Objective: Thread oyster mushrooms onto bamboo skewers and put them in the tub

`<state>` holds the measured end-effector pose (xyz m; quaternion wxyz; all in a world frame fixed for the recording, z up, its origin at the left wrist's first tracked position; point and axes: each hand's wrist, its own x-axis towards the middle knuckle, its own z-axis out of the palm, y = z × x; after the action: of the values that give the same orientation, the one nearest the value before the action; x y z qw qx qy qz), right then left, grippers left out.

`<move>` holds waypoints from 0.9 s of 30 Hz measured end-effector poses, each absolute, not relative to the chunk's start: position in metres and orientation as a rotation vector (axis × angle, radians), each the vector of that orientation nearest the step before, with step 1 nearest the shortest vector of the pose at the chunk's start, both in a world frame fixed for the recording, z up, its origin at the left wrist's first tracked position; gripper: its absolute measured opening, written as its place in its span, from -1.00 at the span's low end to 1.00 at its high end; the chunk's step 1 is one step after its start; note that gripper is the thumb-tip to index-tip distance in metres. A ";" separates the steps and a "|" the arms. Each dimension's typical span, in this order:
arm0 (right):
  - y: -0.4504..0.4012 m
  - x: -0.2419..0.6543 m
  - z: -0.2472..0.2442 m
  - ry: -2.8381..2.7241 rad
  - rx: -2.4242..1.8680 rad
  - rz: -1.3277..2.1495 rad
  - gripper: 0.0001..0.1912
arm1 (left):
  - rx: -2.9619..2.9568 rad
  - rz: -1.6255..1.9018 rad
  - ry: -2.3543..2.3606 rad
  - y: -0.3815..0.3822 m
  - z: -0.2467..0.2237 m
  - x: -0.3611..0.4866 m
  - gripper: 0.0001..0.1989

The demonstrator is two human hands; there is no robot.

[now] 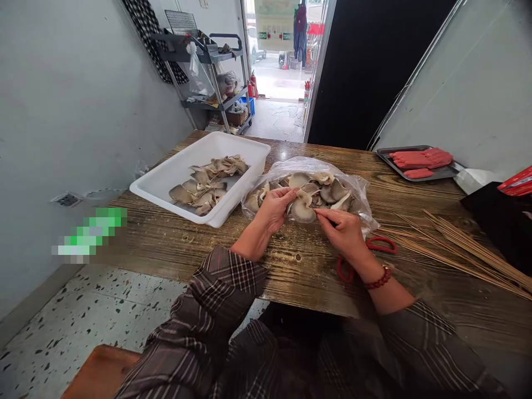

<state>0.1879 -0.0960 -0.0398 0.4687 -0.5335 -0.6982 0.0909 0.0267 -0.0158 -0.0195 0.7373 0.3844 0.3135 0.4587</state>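
Note:
A grey-brown oyster mushroom [302, 210] is held up in front of an open clear plastic bag [361, 191] full of oyster mushrooms. My left hand [275, 209] pinches it by the stem side, thumb and fingers closed. At the cap's right edge, my right hand [344, 228] grips it between thumb and forefinger. Left of the bag stands a white plastic tub [166, 172] with threaded-looking bunches of oyster mushrooms [208, 183] inside. Red-handled scissors [381, 244] lie partly hidden beneath my right wrist.
Bamboo skewers [469, 249] are spread across the right of the wooden table [166, 249]. A dark tray [388, 151] with pink-red food sticks [421, 158] sits at the back right. Beyond the table are a grey trolley [216, 55] and a bright doorway.

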 end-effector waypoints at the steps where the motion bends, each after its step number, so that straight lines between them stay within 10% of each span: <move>1: -0.096 0.188 -0.040 -1.719 -1.311 0.205 -0.73 | 0.851 0.995 0.681 -0.017 -0.021 0.028 -0.68; 27: -0.131 0.232 -0.055 -1.236 -1.518 0.741 -0.68 | 1.630 1.399 1.165 0.015 -0.013 -0.031 -0.85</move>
<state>0.2324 -0.1308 -0.0555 0.5004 -0.6279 -0.5111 0.3067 -0.0313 0.0154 -0.0130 0.3421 0.6268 0.4480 0.5380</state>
